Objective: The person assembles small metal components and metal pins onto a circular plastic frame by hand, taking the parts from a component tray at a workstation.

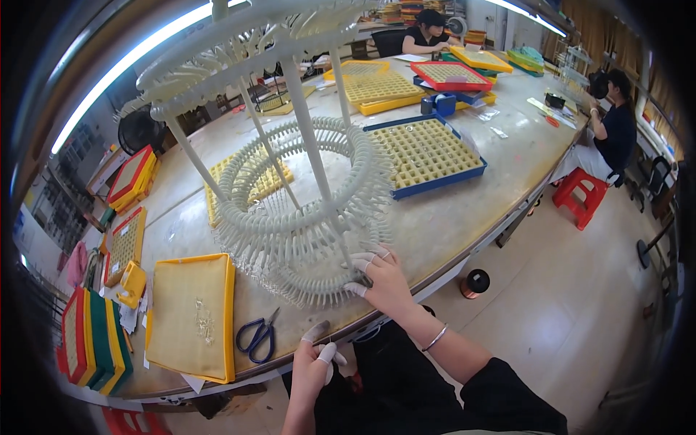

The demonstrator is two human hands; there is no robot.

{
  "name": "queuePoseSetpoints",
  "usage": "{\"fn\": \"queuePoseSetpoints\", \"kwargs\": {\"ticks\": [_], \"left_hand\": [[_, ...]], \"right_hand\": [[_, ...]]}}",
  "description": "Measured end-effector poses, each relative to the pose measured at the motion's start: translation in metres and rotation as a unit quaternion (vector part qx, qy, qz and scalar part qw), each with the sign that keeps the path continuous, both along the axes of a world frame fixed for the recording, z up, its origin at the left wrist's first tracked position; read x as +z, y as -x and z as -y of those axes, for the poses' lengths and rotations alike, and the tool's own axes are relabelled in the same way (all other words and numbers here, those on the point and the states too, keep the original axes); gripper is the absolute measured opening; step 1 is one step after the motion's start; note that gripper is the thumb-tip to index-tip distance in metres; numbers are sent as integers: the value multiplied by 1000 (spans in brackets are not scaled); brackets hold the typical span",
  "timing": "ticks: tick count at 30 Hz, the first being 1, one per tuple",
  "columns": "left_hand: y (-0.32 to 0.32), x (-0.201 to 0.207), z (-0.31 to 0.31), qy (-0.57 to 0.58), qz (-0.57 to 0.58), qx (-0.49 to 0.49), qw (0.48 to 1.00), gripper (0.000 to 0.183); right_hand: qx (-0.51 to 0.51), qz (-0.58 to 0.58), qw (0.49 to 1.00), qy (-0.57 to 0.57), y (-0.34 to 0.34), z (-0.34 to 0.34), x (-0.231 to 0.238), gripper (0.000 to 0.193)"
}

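A white, tiered round rack [328,212] with rings of finger-like hooks stands on the table before me. Thin shiny strands hang from its lower rings. My right hand [386,281], with white covers on its fingertips, is closed at the right side of the lowest ring, gripping the rack there. At the table's front edge, my left hand [317,362] also wears white fingertip covers. Its thumb and fingers are pinched together, and whatever lies between them is too small to name. Dark-handled scissors [258,339] lie just left of that hand.
A yellow-rimmed tray [230,319] with small shiny pieces lies at left. Beyond the rack are a blue compartment tray [439,183] and stacked yellow trays [384,90]. Tray stacks [94,341] line the far left. Two people sit across the table; a red stool [580,196] stands at right.
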State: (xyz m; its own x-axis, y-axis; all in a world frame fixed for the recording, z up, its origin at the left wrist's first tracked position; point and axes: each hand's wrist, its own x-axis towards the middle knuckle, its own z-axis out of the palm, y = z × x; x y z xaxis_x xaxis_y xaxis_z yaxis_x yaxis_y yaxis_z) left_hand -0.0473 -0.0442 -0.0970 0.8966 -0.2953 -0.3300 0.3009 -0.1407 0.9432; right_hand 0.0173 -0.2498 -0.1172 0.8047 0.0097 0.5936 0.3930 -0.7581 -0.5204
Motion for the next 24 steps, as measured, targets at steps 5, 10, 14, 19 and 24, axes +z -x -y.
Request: {"fn": "queuePoseSetpoints", "kwargs": {"ticks": [5, 10, 14, 19, 24], "left_hand": [[-9, 4, 1, -6, -27, -17, 999, 48], [-16, 4, -5, -10, -18, -35, 999, 49], [-22, 10, -14, -34, -39, -45, 998, 50], [-32, 15, -12, -10, -48, -44, 998, 52], [-25, 12, -18, 68, -103, -50, 991, 54]], "right_hand": [[-21, 5, 1000, -7, -1, -8, 1, 38], [-42, 2, 999, -14, -5, -19, 0, 37], [-55, -9, 998, -9, 1, -27, 4, 38], [6, -29, 989, -142, 3, -23, 5, 33], [-30, 20, 947, -320, 34, -47, 40, 28]]}}
